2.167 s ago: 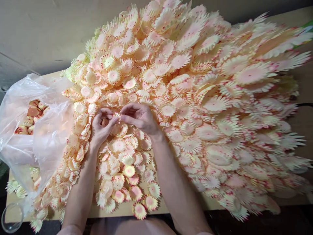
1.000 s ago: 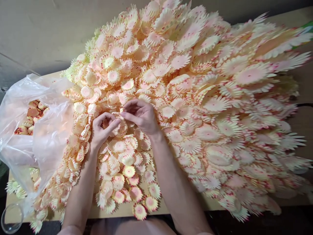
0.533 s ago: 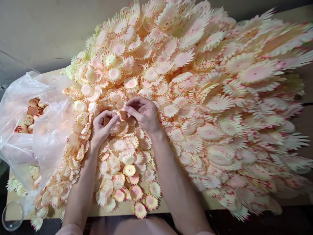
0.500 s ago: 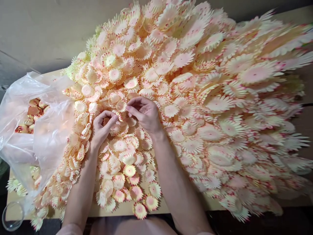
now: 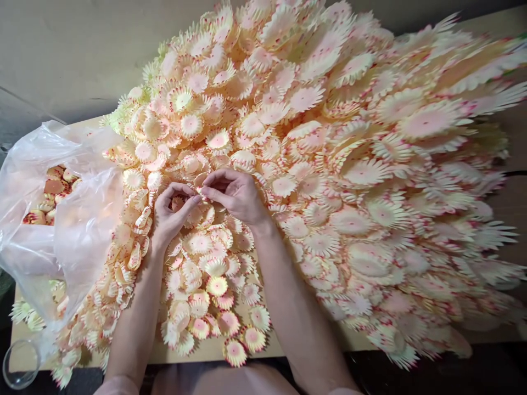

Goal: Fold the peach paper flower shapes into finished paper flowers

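My left hand [image 5: 173, 213] is closed in a pinch over the middle of the pile, thumb and forefinger together. Facing it, my right hand [image 5: 237, 196] also pinches, its fingertips meeting those of the left. Between them is a small cream flower piece [image 5: 200, 191] with a fringed edge; the fingers hide most of it. Around and under both hands lie a great many artificial flower discs [image 5: 201, 242], cream with pink centres and red-tipped fringes. Some are flat, others curled into cups.
A thin clear plastic bag [image 5: 88, 219] on the left holds curled flower pieces [image 5: 55, 186]. At the lower left corner stands a clear round cup [image 5: 21, 363]. Large fringed discs [image 5: 426, 125] heap up across the right. The tabletop's edge [image 5: 173, 359] runs near my body.
My right hand has moved left and slightly down, from a disc just above to meet my left hand's fingertips. The left hand stays nearly in place.
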`<state>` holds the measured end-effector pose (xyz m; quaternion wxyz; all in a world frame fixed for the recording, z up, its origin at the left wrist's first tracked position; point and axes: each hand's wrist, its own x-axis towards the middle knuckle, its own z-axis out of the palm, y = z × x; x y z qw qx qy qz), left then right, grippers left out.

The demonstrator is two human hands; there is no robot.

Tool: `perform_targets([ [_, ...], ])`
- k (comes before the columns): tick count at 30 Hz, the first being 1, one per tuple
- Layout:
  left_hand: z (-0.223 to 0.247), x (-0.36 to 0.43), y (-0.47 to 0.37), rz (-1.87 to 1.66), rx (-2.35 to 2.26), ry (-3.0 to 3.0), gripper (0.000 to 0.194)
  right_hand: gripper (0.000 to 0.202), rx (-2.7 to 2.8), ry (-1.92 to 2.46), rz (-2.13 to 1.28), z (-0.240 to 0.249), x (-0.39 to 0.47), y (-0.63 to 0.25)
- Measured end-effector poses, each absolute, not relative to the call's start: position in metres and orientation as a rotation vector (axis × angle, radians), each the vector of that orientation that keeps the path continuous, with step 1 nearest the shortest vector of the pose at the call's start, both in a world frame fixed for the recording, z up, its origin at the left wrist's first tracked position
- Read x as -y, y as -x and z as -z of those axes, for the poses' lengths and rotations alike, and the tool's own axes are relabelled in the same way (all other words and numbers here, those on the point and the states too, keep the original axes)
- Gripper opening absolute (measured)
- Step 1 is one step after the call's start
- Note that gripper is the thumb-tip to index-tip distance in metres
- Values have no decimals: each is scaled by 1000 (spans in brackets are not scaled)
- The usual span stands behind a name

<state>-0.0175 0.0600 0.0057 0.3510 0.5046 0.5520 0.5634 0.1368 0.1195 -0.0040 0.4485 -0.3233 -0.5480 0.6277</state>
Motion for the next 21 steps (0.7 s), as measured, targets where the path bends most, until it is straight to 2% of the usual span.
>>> perform_targets([
  [6,-6,-59,18,-1447,-1429,-1319,27,23,1339,772,-1561,4,-119,-139],
  [21,3,-59,26,-1489,-1380,-1348,25,32,1403,771,-1616,6,-122,-138],
])
